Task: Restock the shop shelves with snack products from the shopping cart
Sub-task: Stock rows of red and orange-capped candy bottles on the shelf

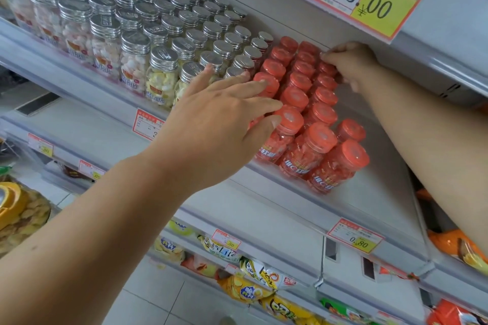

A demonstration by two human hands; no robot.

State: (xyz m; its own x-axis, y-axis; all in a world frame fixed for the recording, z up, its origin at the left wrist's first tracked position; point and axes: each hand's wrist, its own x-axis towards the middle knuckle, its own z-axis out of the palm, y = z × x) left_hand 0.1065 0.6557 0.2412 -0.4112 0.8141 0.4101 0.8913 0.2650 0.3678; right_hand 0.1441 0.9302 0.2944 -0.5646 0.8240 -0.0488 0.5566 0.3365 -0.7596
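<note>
Risk: the red-capped bottles [320, 113] stand tightly packed; a sideways shove could topple the front row off the shelf [356, 192] lip.
Orientation: upright, long axis vertical, caps up, labels facing the aisle.
Location: right of the silver-capped jars [163, 34].
Left hand [219, 124]: spread, fingertips touching front-left caps.
Right hand [348, 60]: fingers curled round a back-row bottle.

Two hands: left hand [219, 124] and right hand [348, 60]. About seventeen red-capped bottles [320, 137] show. Silver-capped jars [163, 58] run to several dozen, too many to count exactly. At least six price tags [355, 237].
</note>
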